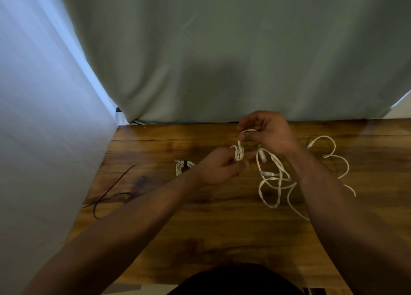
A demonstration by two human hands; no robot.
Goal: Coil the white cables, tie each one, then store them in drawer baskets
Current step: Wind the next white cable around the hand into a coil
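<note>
Over wooden table [222, 217], left hand [219, 166] grips tight white cable coil [238, 153], right hand [266, 134] pinches its strand [249, 130]

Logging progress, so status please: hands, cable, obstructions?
Left hand grips the part-wound coil. Right hand pinches its loose strand above. Tied bundle on table; loose cable sprawls under right arm.

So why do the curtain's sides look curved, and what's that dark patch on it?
Head view: the wide-angle lens bows the grey-green cloth curtain near the frame's sides; the patch is a shadow; the brown wooden table shows glare; the white cable looks fairly sharp.
</note>
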